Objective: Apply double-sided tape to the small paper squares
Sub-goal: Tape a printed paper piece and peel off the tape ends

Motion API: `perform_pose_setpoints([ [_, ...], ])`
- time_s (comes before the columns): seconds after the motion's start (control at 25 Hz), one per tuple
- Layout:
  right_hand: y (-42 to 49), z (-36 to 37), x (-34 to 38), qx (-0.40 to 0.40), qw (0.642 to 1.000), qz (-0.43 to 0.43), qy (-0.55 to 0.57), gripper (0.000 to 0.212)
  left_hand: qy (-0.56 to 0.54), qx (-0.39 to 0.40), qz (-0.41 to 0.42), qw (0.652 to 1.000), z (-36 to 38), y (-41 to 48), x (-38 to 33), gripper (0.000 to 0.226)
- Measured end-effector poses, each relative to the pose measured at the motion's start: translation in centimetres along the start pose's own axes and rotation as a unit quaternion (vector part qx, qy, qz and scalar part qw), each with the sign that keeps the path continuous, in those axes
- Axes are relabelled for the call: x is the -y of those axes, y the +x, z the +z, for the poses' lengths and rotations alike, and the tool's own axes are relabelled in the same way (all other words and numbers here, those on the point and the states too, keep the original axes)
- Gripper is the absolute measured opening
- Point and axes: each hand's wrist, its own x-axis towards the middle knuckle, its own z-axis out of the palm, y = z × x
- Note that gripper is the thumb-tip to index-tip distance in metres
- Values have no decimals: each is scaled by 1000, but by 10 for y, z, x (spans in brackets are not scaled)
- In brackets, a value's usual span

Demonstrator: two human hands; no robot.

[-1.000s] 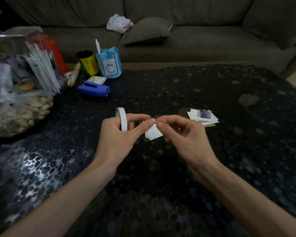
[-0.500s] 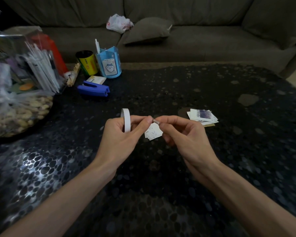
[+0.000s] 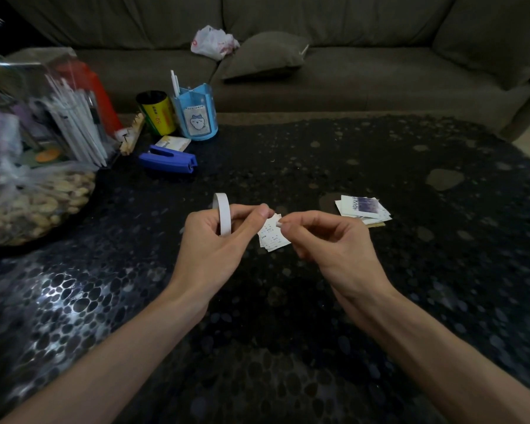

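A: Eyes on the small stack of white printed paper squares (image 3: 273,238). It lies flat on the black pebble-patterned table (image 3: 288,332), right beneath the fingertips, with no tape on it that I can see.

B: And just above it, that ragged white scrap of tape (image 3: 277,218)! A second back the two thumbs sit tip to tip. Now a sliver of gap opens and the scrap shows between them.

A: The right hand (image 3: 334,243) pinches it, thumb and forefinger tight, the other fingers curled under.

B: The left hand (image 3: 214,240) keeps its place, fingers wrapped around the narrow white roll of double-sided tape (image 3: 224,214), thumb up at the scrap's other end.

A: Torn free?

B: Too small to call, and it may be joined to the roll yet. If it's off, I'd say pressing it onto the top square comes next.

A: The second pile of white squares with a purple print (image 3: 363,208) waits well off to the right.
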Motion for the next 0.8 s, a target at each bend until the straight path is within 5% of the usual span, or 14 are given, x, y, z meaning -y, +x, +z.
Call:
perform_pose_setpoints([
  [0.8, -3, 2, 6, -19, 1000, 4, -7, 14, 17, 6, 45, 999, 0, -5, 0, 5],
])
